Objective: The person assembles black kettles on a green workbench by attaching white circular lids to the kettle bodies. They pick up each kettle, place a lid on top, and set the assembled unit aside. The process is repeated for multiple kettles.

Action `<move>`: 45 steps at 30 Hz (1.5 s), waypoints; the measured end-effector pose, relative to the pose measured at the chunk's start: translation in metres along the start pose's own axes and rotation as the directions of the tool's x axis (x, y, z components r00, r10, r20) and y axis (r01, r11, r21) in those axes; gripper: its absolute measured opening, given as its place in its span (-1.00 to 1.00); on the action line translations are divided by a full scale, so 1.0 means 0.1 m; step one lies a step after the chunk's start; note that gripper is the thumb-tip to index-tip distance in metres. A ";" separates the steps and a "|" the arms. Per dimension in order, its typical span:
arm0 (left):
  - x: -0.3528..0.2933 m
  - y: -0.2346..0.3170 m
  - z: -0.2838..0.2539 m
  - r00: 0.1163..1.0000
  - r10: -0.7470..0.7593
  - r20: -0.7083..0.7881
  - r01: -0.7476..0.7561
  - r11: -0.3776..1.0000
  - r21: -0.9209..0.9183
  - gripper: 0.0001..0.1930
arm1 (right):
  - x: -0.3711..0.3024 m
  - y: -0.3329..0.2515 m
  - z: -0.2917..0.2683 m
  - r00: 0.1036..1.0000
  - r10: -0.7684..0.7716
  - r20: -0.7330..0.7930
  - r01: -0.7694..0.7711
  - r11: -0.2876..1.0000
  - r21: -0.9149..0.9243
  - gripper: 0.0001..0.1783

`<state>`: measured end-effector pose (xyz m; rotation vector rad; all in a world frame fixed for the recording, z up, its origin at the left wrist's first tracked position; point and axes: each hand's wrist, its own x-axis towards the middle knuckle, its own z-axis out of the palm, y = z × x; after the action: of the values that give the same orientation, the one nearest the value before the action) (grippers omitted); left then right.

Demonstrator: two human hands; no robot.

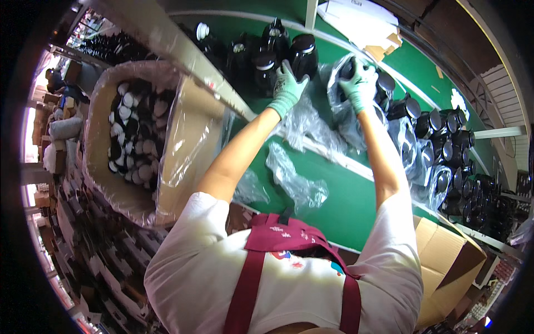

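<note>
My left hand [287, 91], in a pale green glove, reaches to a group of glossy black jugs at the back. Its fingers are spread, with thumb and forefinger apart at the lower part of one black jug [303, 53]; whether they touch it is hard to see. My right hand [360, 84], gloved alike, is closed on a black jug [346, 69] inside a clear plastic bag [335, 92]. Part of that jug is hidden by the glove and film. Beside my left hand stands another black jug [265, 68] with a pale rim.
Crumpled clear bags [295, 181] lie on the green work surface [347, 209]. Several black jugs [431, 123], some bagged, line the right side. A lined carton [192, 133] of black and whitish round parts stands left, below a slanting metal beam [178, 47]. Another carton [436, 250] is at lower right.
</note>
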<state>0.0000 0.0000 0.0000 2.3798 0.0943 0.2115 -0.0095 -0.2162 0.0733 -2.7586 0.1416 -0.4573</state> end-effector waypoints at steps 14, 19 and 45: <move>-0.79 0.38 0.00 0.932 0.229 -0.282 -0.312 0.903 -0.297 -0.66 | -1.70 -0.31 -0.28 0.987 0.145 0.065 -0.143 0.638 0.757 -0.47; -2.28 0.72 -0.31 0.987 0.163 -0.003 -0.144 0.863 -0.484 -0.50 | -2.26 -0.28 -0.71 0.965 -0.263 -0.025 0.261 0.937 0.232 -0.61; -2.56 2.04 0.02 0.212 0.771 0.601 -0.919 0.367 -0.147 -0.20 | -4.39 1.07 -0.47 0.861 0.495 0.117 -0.483 0.725 0.491 -0.42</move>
<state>-0.2503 -0.1828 0.1055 2.3228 -1.6855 -0.0616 -0.4441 -0.2650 -0.0518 -2.0799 0.6461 -0.3170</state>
